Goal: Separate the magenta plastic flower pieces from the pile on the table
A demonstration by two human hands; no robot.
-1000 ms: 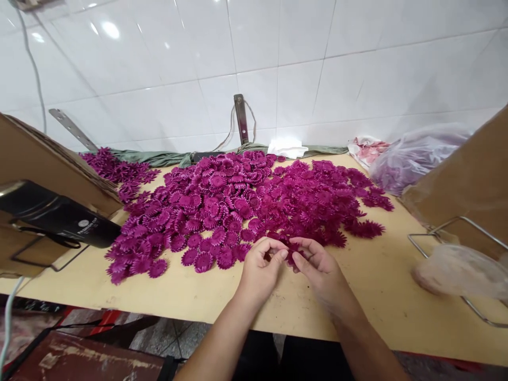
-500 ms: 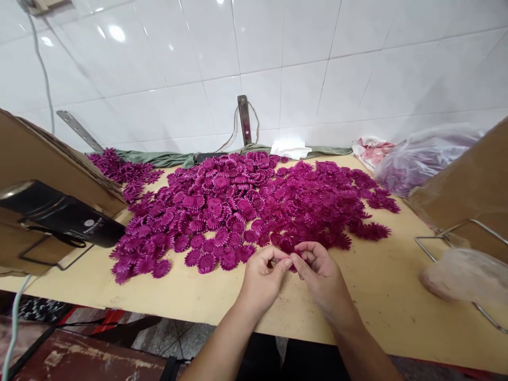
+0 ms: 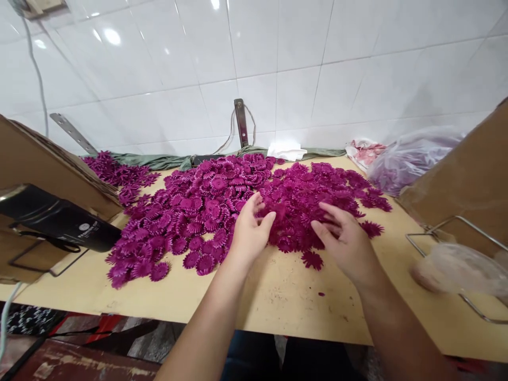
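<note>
A wide heap of purple artificial flower pieces (image 3: 194,203) with toothed petals covers the middle of the table. Over the heap's front edge, my left hand (image 3: 252,227) is open, its thumb spread from the fingers. A blurred purple patch shows just beyond that thumb; whether it is a loose piece or part of the heap I cannot tell. Farther right, my right hand (image 3: 343,238) has its thumb and fingers apart and holds nothing that I can see. Between the hands, one flatter flower piece (image 3: 312,260) lies at the heap's near edge.
A black bottle (image 3: 59,217) leans by a cardboard box (image 3: 47,159) on the left. At right stand another box (image 3: 464,174), a wire frame (image 3: 416,241) and a plastic bag (image 3: 416,159). White tissue (image 3: 286,151) lies near the tiled wall.
My hands, pinched together in front of the heap before, have parted and moved forward over it. A flower piece and a small purple bit now show on the table between them.
</note>
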